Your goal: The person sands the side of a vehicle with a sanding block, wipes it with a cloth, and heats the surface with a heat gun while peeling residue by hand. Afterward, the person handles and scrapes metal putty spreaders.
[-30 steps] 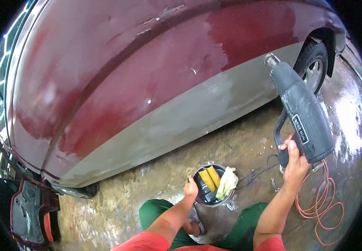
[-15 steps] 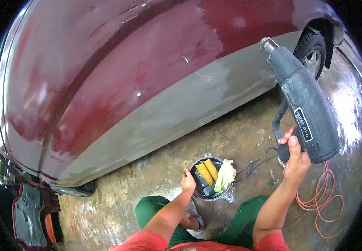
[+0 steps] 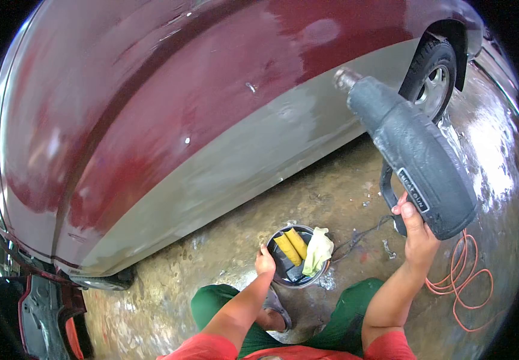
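Note:
My right hand (image 3: pixel 418 240) is wrapped round the handle of a dark grey heat gun (image 3: pixel 412 156). The gun is raised, its metal nozzle pointing up and left toward the car's side. At the left edge of a round basin (image 3: pixel 303 284) is my left hand (image 3: pixel 265 262), apparently gripping the rim; some of its fingers are hidden. Inside the basin lie two yellow sandpaper-like pieces (image 3: pixel 287 249), a dark block and a pale yellow-green cloth (image 3: pixel 319 252).
A car body (image 3: pixel 223 150), maroon with grey patches, spans the upper view. Its wheel (image 3: pixel 433 84) stands at upper right. An orange hose or cord (image 3: pixel 460 282) lies coiled at right on the wet, stained floor (image 3: pixel 169 294). Dark car parts (image 3: pixel 46 312) sit at lower left.
The heat gun has swung left and tilted further that way in my right hand. My left hand stays by the basin. The whole view has shifted slightly.

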`<action>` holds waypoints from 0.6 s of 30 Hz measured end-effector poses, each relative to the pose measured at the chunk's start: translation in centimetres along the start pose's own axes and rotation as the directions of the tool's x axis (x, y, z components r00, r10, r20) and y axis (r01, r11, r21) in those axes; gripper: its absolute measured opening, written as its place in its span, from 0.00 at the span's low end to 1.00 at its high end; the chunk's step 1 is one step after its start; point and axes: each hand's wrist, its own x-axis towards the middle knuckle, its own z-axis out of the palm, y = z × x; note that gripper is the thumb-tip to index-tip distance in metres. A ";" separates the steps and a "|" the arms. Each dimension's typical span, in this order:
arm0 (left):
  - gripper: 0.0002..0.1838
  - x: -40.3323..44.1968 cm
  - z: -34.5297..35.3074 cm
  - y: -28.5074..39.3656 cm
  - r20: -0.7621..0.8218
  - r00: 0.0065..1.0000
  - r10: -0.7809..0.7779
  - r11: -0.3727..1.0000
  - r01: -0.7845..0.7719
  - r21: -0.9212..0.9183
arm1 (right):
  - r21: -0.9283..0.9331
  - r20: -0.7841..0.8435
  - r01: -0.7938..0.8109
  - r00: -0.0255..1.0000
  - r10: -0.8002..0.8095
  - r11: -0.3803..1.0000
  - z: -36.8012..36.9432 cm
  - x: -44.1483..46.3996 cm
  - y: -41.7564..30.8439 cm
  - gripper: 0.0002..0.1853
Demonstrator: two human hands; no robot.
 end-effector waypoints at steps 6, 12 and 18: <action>0.39 -0.2 -0.2 0.1 0.000 1.000 0.016 1.000 -0.016 -0.010 | -0.200 -0.076 -0.037 0.997 0.022 0.979 -0.8 -0.1 -1.2 0.30; 0.38 -0.1 0.0 -0.1 0.031 1.000 0.000 0.999 0.002 -0.048 | 0.013 -0.098 -0.028 0.995 0.029 1.000 -0.5 0.6 -0.8 0.21; 0.27 -0.4 -3.0 3.4 -0.264 0.769 0.582 0.795 -0.606 -0.016 | 0.242 0.096 0.168 0.976 -0.196 0.956 2.0 -0.6 -2.0 0.20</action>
